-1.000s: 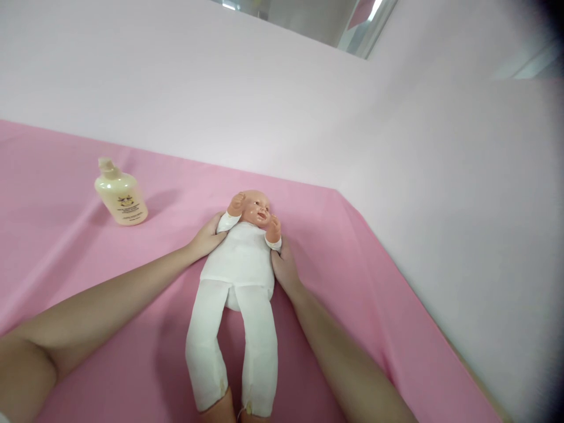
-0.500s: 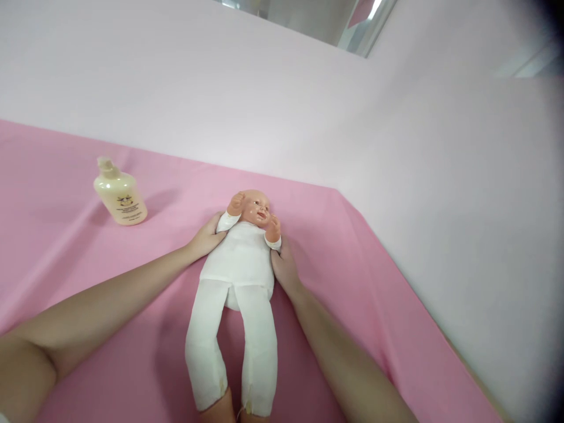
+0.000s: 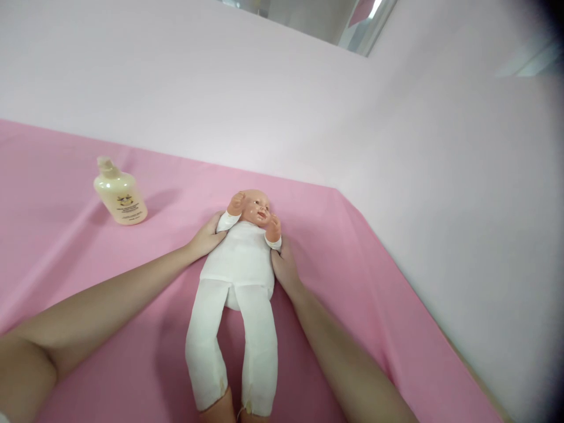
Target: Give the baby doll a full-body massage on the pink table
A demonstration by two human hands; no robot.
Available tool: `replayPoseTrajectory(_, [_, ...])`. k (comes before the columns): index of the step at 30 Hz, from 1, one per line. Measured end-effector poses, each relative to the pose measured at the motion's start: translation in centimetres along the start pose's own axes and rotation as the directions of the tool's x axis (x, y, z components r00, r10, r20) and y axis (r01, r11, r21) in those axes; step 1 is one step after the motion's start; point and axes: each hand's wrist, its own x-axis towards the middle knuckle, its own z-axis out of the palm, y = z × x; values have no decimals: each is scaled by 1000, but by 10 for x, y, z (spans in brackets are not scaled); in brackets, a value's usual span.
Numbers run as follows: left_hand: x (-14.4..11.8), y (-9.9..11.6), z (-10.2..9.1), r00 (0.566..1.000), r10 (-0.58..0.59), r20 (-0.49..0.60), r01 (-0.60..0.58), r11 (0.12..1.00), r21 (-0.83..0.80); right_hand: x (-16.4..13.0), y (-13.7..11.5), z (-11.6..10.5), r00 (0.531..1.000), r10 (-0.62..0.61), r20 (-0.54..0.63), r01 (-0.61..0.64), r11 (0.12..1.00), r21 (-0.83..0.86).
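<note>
**Doll held between two hands on the pink counter**

A baby doll in white cloth lies on its back on the pink-covered counter, head away from the person, legs toward them. The left hand presses flat against the doll's side just under its raised arm, fingers spread along the torso. The right hand cups the opposite side, touching the torso below the other arm. The doll sits directly between both hands. A cream lotion bottle stands well apart, beyond the left hand.
</note>
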Motion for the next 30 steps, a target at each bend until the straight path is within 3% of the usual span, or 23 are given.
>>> replayPoseTrajectory(30, [0, -1, 0, 1000, 2, 2, -2, 1000, 2, 0, 0, 0, 1000, -7, -5, 7, 1000, 6])
